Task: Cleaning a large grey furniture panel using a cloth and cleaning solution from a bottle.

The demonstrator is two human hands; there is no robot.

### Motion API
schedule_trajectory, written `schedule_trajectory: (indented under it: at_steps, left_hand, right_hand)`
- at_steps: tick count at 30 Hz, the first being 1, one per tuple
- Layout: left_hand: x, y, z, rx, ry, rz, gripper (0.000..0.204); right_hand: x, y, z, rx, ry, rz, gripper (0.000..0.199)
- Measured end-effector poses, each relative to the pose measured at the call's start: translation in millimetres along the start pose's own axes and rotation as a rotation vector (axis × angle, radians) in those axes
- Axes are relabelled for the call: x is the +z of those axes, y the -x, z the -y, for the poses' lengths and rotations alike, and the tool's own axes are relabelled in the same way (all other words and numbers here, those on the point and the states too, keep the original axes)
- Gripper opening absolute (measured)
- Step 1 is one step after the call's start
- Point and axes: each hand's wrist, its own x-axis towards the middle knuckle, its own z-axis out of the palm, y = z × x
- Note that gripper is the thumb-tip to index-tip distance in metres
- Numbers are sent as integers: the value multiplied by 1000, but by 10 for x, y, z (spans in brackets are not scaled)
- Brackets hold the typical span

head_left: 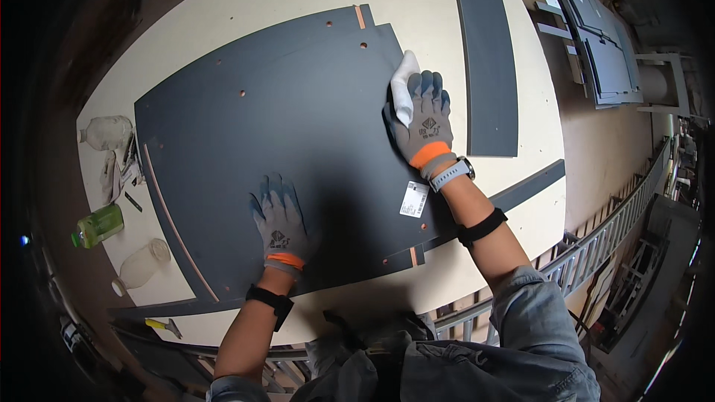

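A large dark grey panel (298,134) with small drilled holes lies on the pale table. My left hand (279,219), in a grey glove with dark fingertips and an orange cuff, rests flat on the panel with its fingers apart. At the panel's right edge, my right hand (428,115) wears a matching glove. It grips a folded white cloth (403,85) between thumb and fingers. A white printed label (414,199) is stuck on the panel below that hand.
A narrow grey board (488,67) lies to the right; another strip (530,184) runs along the near right. At the left stand clear bottles (145,263), a green bottle (100,225) and a yellow-handled hammer (164,325). Grey panels (599,37) are stacked beyond the table, right.
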Motion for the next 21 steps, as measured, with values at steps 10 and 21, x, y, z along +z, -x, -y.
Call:
schedule_trajectory:
  at_steps: [10, 21]
  left_hand:
    - [543, -53, 141, 169, 388, -161, 75]
    - [124, 4, 226, 236, 421, -301, 71]
  right_hand:
    - [-47, -777, 2436, -534, -27, 70, 73]
    - [-72, -1057, 1064, -145, 146, -175, 69]
